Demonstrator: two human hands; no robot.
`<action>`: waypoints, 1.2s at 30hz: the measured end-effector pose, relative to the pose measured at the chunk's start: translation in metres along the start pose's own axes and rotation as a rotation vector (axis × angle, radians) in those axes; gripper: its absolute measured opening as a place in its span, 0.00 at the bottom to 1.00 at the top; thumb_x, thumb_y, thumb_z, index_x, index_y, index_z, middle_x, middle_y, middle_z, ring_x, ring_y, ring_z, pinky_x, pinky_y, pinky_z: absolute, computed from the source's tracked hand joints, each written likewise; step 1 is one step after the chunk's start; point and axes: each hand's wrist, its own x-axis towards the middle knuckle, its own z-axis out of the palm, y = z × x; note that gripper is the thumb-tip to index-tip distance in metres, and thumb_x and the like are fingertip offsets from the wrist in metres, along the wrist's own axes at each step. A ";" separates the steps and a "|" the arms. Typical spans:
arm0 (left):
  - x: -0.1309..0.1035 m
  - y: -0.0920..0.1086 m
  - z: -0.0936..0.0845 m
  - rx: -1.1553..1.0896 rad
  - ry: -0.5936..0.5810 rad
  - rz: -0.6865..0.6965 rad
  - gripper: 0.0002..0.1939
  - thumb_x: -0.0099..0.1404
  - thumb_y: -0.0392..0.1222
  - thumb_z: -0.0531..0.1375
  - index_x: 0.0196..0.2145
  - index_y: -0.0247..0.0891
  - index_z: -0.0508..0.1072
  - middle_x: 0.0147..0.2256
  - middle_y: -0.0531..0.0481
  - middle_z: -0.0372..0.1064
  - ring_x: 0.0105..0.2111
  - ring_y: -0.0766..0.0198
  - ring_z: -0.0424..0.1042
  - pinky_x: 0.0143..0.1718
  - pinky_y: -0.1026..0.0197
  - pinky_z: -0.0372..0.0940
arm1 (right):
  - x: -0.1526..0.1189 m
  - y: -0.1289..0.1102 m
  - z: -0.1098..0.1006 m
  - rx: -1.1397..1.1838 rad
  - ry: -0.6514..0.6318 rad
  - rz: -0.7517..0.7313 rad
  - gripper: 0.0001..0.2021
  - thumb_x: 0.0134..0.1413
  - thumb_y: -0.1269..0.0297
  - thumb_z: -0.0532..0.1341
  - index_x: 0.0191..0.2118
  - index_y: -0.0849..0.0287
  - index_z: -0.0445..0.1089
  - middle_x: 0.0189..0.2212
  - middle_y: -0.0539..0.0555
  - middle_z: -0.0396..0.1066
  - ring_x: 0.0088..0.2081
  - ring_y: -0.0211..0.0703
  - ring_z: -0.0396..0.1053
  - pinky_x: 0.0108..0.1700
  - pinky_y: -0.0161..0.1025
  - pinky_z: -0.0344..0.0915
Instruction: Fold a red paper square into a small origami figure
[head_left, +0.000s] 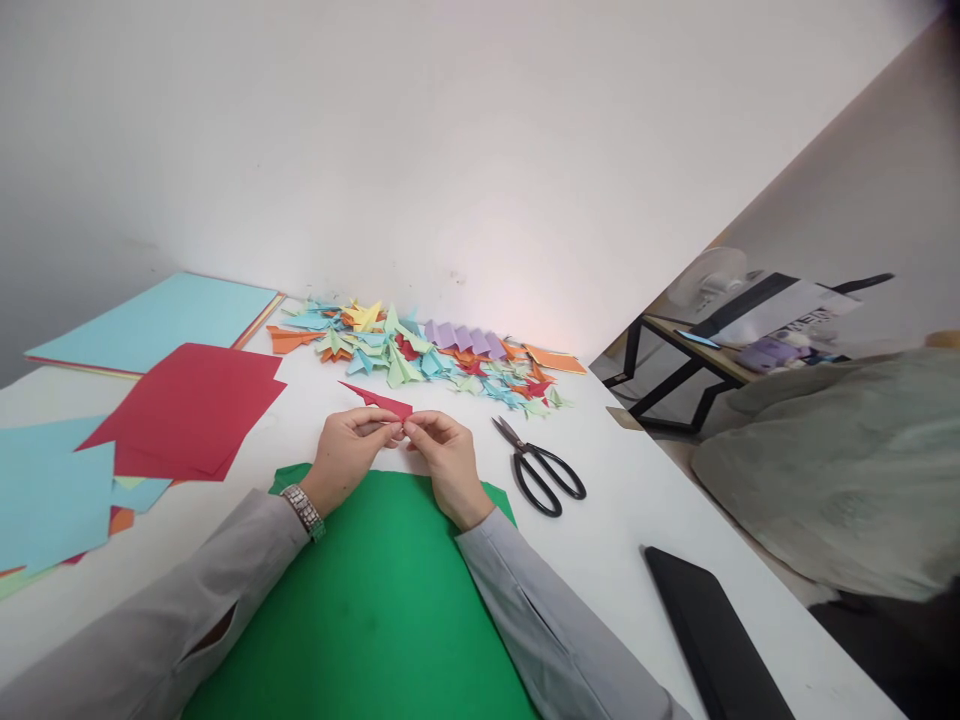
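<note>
A folded piece of red paper (385,402) is pinched between my two hands over the near part of the table. It has a long pointed end that sticks out to the upper left. My left hand (346,455), with a metal watch at the wrist, grips its near edge with thumb and forefinger. Close beside it, my right hand (448,460) pinches the same paper, fingertips almost touching those of the left. Black-handled scissors (541,468) lie to the right, blades pointing away. Behind my hands spreads a pile of small folded paper pieces (405,350) in many colours.
Red sheets (187,415) and light blue sheets (52,490) lie at left, with a larger blue stack (161,318) behind. A black flat object (709,630) rests near the right edge. Green material (360,600) covers my front. A person (840,470) is at the right.
</note>
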 end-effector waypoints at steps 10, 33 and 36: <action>0.000 0.000 -0.001 0.072 0.003 0.034 0.07 0.47 0.42 0.66 0.24 0.34 0.77 0.23 0.48 0.76 0.25 0.61 0.75 0.30 0.60 0.71 | 0.000 0.002 0.001 -0.057 0.027 -0.025 0.06 0.38 0.63 0.69 0.27 0.56 0.76 0.26 0.50 0.74 0.28 0.39 0.67 0.31 0.37 0.64; 0.001 -0.004 -0.003 -0.078 -0.016 -0.052 0.20 0.46 0.45 0.69 0.36 0.33 0.79 0.33 0.46 0.78 0.26 0.63 0.75 0.34 0.58 0.73 | -0.001 -0.002 0.000 -0.002 0.010 0.043 0.09 0.37 0.59 0.70 0.26 0.58 0.75 0.22 0.50 0.73 0.26 0.38 0.66 0.30 0.37 0.63; 0.001 -0.003 -0.003 -0.084 -0.009 -0.081 0.21 0.46 0.44 0.70 0.39 0.32 0.78 0.32 0.46 0.78 0.27 0.62 0.75 0.35 0.58 0.73 | -0.001 -0.001 0.000 -0.004 -0.003 0.029 0.08 0.37 0.59 0.69 0.26 0.57 0.75 0.22 0.49 0.72 0.25 0.38 0.66 0.29 0.36 0.63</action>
